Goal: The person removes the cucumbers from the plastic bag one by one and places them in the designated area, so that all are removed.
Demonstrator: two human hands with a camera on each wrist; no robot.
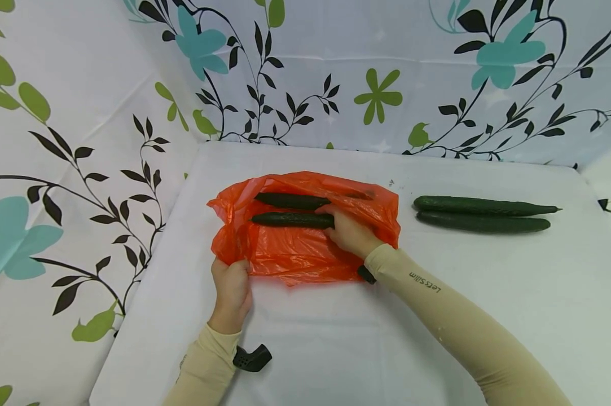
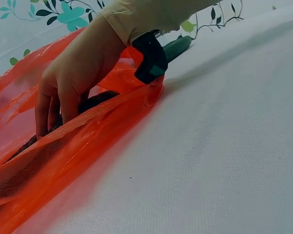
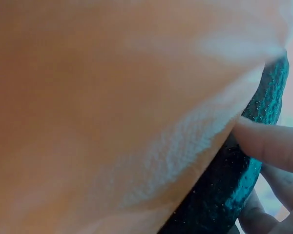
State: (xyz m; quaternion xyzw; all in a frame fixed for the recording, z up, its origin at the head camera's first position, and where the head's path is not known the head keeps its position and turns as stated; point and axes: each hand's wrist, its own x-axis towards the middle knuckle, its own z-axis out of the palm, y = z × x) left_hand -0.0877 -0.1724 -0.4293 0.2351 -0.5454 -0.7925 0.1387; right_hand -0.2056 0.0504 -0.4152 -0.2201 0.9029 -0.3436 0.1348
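A thin orange-red plastic bag [image 1: 295,254] lies spread on the table, its mouth held apart at the left. Two dark green cucumbers, a far one [image 1: 290,201] and a near one [image 1: 291,220], lie side by side in it. My left hand [image 1: 232,293] grips the bag's near left edge. Reaching over the bag, my right hand [image 1: 353,231] holds the right end of the near cucumber, fingertips close to the far one. Fingers [image 3: 271,146] bend around a cucumber [image 3: 219,190] in the right wrist view, where a blurred surface hides much. The left wrist view shows the right hand [image 2: 78,73] from the side.
Two more long cucumbers, one behind [image 1: 483,205] and one in front [image 1: 483,222], lie together on the white table [image 1: 488,299] to the right. A patterned cloth [image 1: 335,67] stands behind the table. Each wrist carries a black camera [image 1: 252,358].
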